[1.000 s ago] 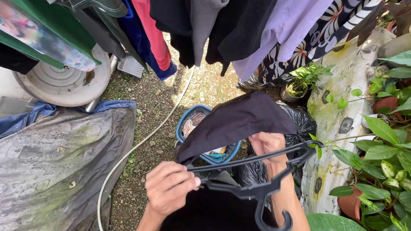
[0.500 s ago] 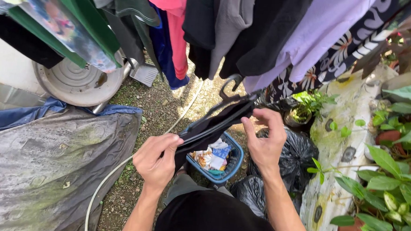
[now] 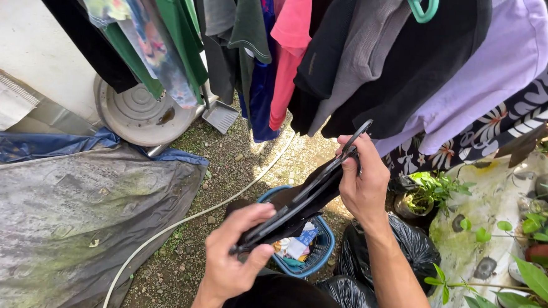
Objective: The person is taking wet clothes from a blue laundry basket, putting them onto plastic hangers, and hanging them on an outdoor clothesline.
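Black cloth [image 3: 296,202] on hanger [image 3: 349,148] is clamped at both ends, left hand [image 3: 231,258] low, right hand [image 3: 363,183] up near hung clothes [image 3: 378,66], above blue basket [image 3: 319,250]. Prob best kept taut & level w/ hook free.

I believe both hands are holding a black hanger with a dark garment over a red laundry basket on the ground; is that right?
Not quite: in the head view the laundry basket is blue, not red. The left hand and right hand do hold the black hanger with the dark garment above it.
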